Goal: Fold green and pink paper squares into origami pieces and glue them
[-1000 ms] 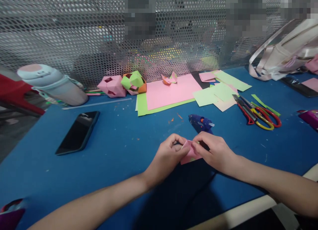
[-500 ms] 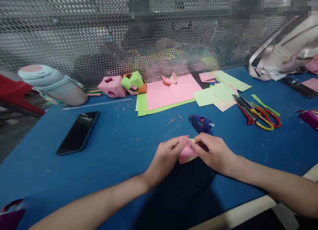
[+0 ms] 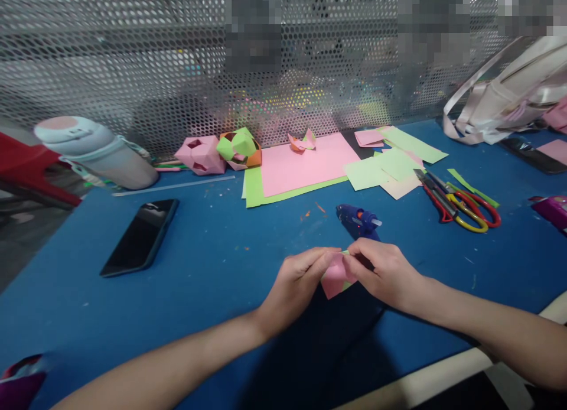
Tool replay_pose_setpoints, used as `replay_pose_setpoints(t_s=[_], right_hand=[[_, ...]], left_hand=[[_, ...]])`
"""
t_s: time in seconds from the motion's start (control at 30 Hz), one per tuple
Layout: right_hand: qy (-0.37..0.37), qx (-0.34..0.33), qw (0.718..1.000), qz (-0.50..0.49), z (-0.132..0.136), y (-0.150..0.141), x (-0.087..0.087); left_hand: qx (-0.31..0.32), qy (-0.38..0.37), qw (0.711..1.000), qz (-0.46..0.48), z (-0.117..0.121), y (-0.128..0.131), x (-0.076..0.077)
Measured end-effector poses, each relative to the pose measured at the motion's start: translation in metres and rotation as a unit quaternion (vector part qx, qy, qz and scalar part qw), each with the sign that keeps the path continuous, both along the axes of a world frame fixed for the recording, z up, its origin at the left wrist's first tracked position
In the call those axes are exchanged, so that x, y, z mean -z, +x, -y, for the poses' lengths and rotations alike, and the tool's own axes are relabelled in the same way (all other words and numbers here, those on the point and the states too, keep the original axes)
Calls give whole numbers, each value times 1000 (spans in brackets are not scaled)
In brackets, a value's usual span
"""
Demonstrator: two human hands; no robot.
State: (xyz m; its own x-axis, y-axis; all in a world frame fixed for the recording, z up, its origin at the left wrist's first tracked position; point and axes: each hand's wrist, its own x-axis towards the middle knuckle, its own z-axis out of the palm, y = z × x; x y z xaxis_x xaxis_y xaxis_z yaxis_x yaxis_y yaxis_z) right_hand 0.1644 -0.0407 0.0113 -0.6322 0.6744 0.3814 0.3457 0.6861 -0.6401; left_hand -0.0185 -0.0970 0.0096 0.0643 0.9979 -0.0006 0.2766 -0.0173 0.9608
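Observation:
A small folded paper piece (image 3: 337, 276), pink with pale green showing at its edges, is held between my two hands over the blue table. My left hand (image 3: 296, 280) pinches its upper left part between thumb and fingers. On the right, my right hand (image 3: 384, 272) grips the upper right edge, fingertips close to those of the left. The fingers cover part of the folds. Just beyond my hands lies a blue glue gun (image 3: 358, 217) on its side, its nozzle pointing left.
Pink paper sheets (image 3: 305, 168) and pale green pieces (image 3: 376, 168) lie farther back. Scissors (image 3: 473, 212) and a cutter (image 3: 436, 196) are at right. A phone (image 3: 140, 237), a bottle (image 3: 100, 153) and folded paper shapes (image 3: 201, 155) stand left, before a perforated metal screen (image 3: 186, 97).
The folded paper has tilted and shifted slightly right and down between my fingers. My left fingertips moved a little with it; both hands keep their hold.

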Motion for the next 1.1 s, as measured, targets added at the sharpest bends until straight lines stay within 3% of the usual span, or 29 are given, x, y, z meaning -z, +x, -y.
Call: replay_pose_setpoints(t_s=[0.23, 0.37, 0.5, 0.9, 1.1], right_hand=[[14, 2, 999, -30, 0, 0, -2], [-4, -10, 999, -30, 1, 0, -6], [-4, -19, 999, -47, -1, -1, -4], [-173, -8, 985, -14, 0, -3, -11], [-154, -20, 988, -16, 2, -3, -9]], left_hand=[[-3, -44, 999, 25, 1, 1, -5], [-31, -41, 998, 33, 1, 2, -7], [-17, -39, 999, 26, 3, 4, -5], [24, -19, 999, 11, 5, 5, -2], [46, -15, 999, 8, 6, 5, 1]])
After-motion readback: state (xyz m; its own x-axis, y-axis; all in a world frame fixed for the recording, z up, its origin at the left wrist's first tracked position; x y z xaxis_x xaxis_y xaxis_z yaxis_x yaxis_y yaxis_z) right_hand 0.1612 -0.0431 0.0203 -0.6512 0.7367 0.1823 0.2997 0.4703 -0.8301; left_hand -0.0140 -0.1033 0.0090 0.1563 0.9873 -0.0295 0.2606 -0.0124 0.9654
